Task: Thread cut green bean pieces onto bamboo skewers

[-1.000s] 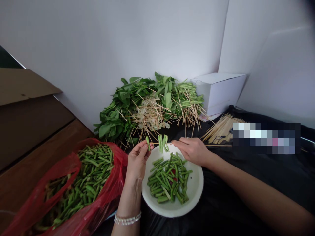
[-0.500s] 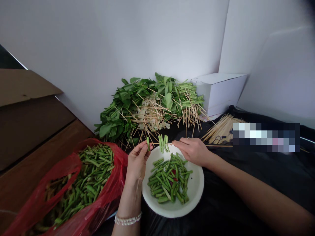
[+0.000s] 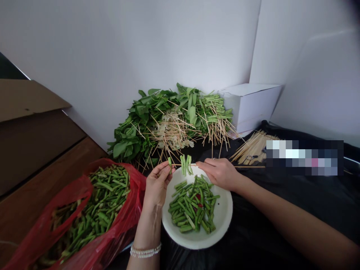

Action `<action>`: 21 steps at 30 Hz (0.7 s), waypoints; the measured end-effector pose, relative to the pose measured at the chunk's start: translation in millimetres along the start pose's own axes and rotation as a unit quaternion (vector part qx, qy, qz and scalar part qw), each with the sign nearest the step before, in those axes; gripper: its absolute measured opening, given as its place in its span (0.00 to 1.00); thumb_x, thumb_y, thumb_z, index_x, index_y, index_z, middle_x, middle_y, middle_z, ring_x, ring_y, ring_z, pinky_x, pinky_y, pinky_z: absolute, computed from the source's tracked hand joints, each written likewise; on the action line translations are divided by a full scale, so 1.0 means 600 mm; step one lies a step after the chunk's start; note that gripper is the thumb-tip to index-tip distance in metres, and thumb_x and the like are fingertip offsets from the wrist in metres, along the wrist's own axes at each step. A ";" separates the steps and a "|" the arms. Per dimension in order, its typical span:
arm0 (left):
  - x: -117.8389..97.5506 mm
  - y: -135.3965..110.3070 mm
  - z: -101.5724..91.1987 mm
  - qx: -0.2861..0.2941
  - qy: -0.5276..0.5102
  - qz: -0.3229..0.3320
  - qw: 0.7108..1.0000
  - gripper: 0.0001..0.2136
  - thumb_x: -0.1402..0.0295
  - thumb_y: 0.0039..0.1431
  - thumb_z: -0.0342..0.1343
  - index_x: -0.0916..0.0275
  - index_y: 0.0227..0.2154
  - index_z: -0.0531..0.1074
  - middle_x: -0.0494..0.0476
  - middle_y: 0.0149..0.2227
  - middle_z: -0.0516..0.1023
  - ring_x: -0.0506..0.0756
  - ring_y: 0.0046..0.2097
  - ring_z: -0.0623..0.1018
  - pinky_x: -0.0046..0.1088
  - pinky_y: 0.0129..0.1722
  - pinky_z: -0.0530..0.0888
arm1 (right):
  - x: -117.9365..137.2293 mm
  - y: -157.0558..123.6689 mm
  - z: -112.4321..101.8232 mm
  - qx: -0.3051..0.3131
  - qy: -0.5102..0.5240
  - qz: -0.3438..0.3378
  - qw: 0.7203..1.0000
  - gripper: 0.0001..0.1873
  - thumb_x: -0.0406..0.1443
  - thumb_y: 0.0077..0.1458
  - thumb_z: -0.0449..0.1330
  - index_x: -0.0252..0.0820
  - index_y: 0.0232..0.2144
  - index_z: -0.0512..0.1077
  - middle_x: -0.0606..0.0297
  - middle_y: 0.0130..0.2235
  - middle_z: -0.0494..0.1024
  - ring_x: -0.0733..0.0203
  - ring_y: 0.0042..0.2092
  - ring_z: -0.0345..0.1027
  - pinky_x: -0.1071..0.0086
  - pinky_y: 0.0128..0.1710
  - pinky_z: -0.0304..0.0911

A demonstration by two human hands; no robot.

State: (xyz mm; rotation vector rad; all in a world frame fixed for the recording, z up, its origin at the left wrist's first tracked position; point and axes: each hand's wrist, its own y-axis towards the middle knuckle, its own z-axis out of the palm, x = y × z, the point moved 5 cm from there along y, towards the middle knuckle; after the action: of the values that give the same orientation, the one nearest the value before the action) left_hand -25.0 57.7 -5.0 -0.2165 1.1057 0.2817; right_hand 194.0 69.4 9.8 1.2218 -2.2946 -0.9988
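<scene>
My left hand (image 3: 156, 185) pinches a short green bean piece (image 3: 170, 162) at the tip of a thin bamboo skewer (image 3: 247, 166). My right hand (image 3: 219, 172) grips that skewer further along, fingers closed round it. Three bean pieces (image 3: 186, 164) hang threaded on the skewer between my hands. Below them sits a white plate (image 3: 222, 221) heaped with cut green beans (image 3: 194, 204).
A red plastic bag (image 3: 45, 228) full of cut beans lies at the left. Skewered leafy greens and beans (image 3: 171, 120) are piled against the wall. Loose bamboo skewers (image 3: 251, 146) lie beside a white box (image 3: 250, 103). Black sheeting (image 3: 267, 232) covers the surface; a cardboard flap (image 3: 25, 97) is far left.
My left hand has shifted very slightly, turning the bean piece at the skewer tip. The right hand and the plate stay where they were.
</scene>
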 end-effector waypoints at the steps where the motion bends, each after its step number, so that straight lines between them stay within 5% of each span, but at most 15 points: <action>1: 0.000 0.000 0.000 0.001 -0.001 -0.005 1.000 0.15 0.71 0.37 0.73 0.65 0.32 0.79 0.55 0.29 0.82 0.49 0.31 0.80 0.22 0.33 0.75 | 0.000 0.000 0.000 -0.001 0.000 -0.001 1.000 0.17 0.31 0.63 0.46 0.38 0.44 0.74 0.65 0.29 0.72 0.67 0.29 0.63 0.72 0.27 0.56; 11: 0.012 -0.012 0.018 0.067 0.035 -0.096 0.993 0.11 0.73 0.39 0.72 0.68 0.28 0.80 0.57 0.29 0.82 0.49 0.29 0.78 0.18 0.27 0.73 | 0.003 0.001 0.000 -0.001 0.000 -0.005 1.000 0.17 0.31 0.63 0.45 0.40 0.41 0.74 0.66 0.27 0.70 0.66 0.29 0.61 0.72 0.27 0.54; 17: 0.009 -0.012 0.021 0.080 0.120 -0.022 0.989 0.13 0.70 0.40 0.71 0.65 0.32 0.80 0.56 0.31 0.82 0.51 0.31 0.79 0.22 0.31 0.74 | 0.002 0.001 0.000 0.003 -0.003 0.002 1.000 0.16 0.30 0.62 0.47 0.39 0.43 0.74 0.66 0.28 0.70 0.66 0.29 0.62 0.72 0.27 0.53; 21: 0.013 -0.012 0.026 0.146 0.266 0.041 0.952 0.11 0.71 0.41 0.70 0.63 0.32 0.81 0.58 0.30 0.82 0.53 0.31 0.78 0.26 0.33 0.73 | -0.005 0.001 0.000 -0.007 -0.008 0.024 1.000 0.15 0.30 0.62 0.48 0.38 0.43 0.74 0.65 0.29 0.72 0.66 0.29 0.63 0.72 0.27 0.54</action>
State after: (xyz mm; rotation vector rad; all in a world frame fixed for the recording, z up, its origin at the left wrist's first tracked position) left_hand -5.9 56.5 -5.2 0.0237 1.6770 0.1293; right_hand 195.2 71.9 10.3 1.1519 -2.3143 -1.0106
